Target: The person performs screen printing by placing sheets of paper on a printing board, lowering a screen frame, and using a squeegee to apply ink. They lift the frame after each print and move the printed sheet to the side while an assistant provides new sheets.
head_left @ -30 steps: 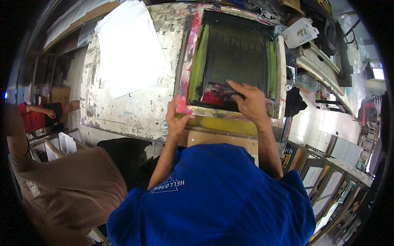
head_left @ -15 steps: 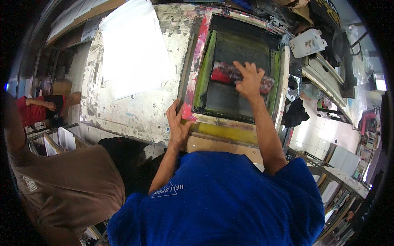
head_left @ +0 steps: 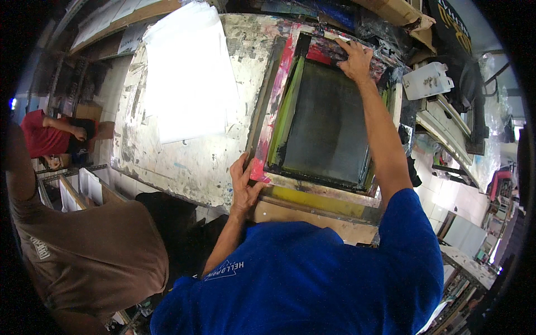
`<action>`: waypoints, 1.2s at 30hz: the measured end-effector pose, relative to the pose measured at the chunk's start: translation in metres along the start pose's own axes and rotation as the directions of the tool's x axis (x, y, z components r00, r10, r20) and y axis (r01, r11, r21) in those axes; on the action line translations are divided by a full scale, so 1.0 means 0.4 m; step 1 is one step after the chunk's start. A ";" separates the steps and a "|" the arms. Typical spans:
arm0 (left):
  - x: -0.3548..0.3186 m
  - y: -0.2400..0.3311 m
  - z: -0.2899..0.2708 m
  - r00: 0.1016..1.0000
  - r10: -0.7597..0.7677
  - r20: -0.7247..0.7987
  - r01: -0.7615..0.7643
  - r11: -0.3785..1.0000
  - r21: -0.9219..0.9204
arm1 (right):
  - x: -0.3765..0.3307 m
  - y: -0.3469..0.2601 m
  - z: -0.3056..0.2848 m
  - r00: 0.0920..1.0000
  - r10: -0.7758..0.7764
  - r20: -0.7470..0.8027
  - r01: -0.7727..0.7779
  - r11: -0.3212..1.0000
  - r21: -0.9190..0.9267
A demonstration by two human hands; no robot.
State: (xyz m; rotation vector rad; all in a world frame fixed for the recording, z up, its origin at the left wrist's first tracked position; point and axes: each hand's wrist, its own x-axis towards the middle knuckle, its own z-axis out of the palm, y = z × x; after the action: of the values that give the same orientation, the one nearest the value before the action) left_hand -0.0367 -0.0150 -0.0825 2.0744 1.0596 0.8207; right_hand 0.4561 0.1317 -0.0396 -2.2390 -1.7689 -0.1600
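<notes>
A screen printing frame with pink-stained edges lies on the paint-spattered table, its dark mesh bordered by green and black. At its near left corner my left hand grips the rail, thumb on the near side and fingers along the left side. My right hand is closed over a squeegee stained red and dark, at the far end of the mesh. Part of the squeegee is hidden under that hand. Below the frame's near edge shows a yellow strip.
White paper sheets lie on the table left of the frame. A white plastic container stands at the far right, near cardboard. On the left are a person in brown and another in red.
My right hand has pushed the squeegee from the middle of the mesh to its far end. The left hand keeps its hold on the corner. The whole view has shifted slightly.
</notes>
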 end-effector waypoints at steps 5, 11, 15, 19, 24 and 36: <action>0.006 0.005 -0.002 1.000 0.014 -0.008 -0.014 1.000 0.003 | 0.076 0.048 -0.021 0.969 -0.089 -0.230 0.104 0.993 0.054; -0.004 -0.004 -0.002 0.999 0.044 -0.024 -0.044 0.999 0.021 | 0.075 0.047 -0.043 0.988 -0.041 -0.151 0.073 0.974 0.214; -0.002 0.004 -0.009 1.000 0.016 0.007 -0.016 1.000 0.026 | 0.040 0.073 -0.102 0.974 0.221 -0.046 -0.187 0.904 0.385; -0.004 0.010 0.002 1.000 -0.010 -0.012 0.009 0.999 -0.047 | -0.081 0.067 -0.168 0.926 0.366 0.087 -0.325 0.662 0.675; -0.015 0.002 0.015 0.994 0.005 -0.112 -0.022 0.989 -0.147 | -0.347 -0.126 -0.290 0.901 0.351 0.256 -0.404 0.460 0.791; 0.197 0.262 -0.071 0.888 0.049 -0.457 -0.192 0.943 -0.272 | -0.547 -0.483 -0.655 0.986 -0.080 -0.146 0.093 0.992 0.088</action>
State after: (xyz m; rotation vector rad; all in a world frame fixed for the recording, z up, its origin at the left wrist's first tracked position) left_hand 0.0248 0.0120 0.0339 1.7342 0.9548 1.4813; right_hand 0.2391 -0.1077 0.1830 -2.0332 -1.7605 -0.2426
